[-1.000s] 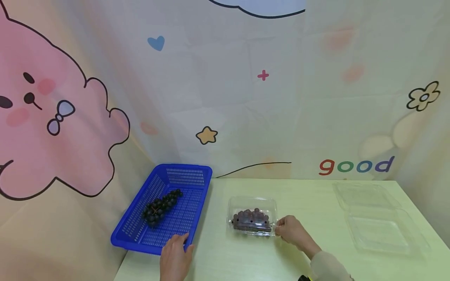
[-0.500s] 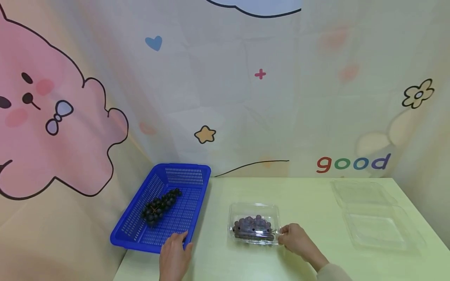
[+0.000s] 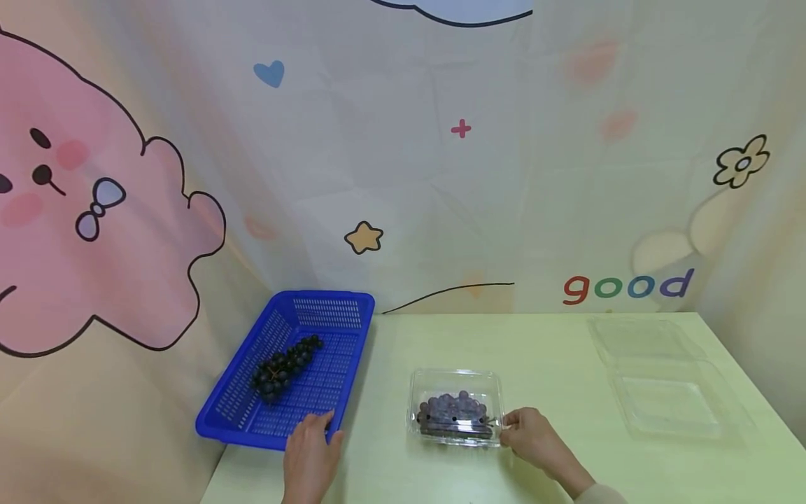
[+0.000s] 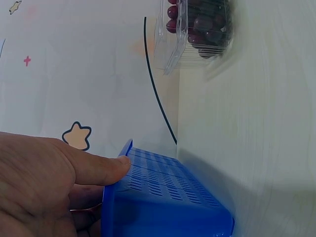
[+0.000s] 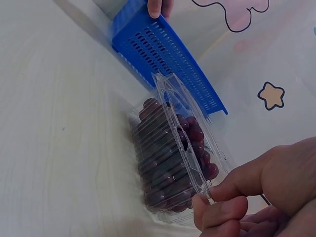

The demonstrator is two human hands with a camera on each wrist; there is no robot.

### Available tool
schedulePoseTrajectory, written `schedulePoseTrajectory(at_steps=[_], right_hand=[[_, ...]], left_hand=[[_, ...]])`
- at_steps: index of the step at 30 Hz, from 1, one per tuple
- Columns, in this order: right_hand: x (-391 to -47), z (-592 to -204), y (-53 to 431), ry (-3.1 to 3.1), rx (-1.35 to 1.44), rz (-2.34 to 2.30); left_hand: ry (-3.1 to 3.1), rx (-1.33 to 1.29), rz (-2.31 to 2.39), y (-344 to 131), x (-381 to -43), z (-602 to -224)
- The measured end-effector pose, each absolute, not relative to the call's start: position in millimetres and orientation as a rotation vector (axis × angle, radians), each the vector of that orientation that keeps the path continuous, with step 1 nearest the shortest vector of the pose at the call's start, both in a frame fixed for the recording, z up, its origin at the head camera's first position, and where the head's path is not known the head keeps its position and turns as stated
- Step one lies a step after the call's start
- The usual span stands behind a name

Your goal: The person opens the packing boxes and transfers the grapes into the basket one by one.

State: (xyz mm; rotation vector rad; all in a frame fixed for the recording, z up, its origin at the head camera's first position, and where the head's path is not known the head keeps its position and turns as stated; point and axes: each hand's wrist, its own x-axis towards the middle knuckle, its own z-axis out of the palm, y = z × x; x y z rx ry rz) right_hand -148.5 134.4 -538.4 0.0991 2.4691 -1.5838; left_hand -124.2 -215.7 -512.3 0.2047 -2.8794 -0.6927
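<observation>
My left hand [image 3: 311, 453] holds the near right corner of a blue plastic basket [image 3: 348, 381]. Its thumb lies over the rim in the left wrist view, with the other fingers on the basket's inner side. A bunch of dark grapes [image 3: 283, 367] lies inside the basket. To the right, a clear plastic clamshell box [image 3: 455, 378] with its lid over reddish-purple grapes [image 5: 165, 158] sits on the table. My right hand [image 3: 534, 439] pinches the box's rim at its near right corner, thumb against fingers [image 5: 219, 212].
Clear, open plastic clamshell boxes [image 3: 670, 402] lie at the right side of the pale table [image 3: 541, 350]; how many are stacked I cannot tell. A printed cloth [image 3: 403, 168] hangs behind the table and along its left side.
My right hand and the grape box have moved a little toward me across the table. The left hand stays on the basket's rim. The head view has shifted slightly.
</observation>
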Motion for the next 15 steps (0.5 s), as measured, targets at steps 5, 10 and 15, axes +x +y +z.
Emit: schedulePoseTrajectory(at_steps=[5,10,15], right_hand=[[-145.0,-538.6,135.5,2.469,0.103,-1.581],[-142.0,-538.7,137.0,2.476,0.077,-1.584],[-138.7,-539.1,139.0,2.453,0.075,-1.590]], left_hand=[[-2.903,0.227,-0.704,-215.3,-125.1,-510.4],[-2.884,0.208,-0.694,-215.7,-124.3,-511.3],[-2.889,0.206,-0.691,-215.3,-124.0,-511.2]])
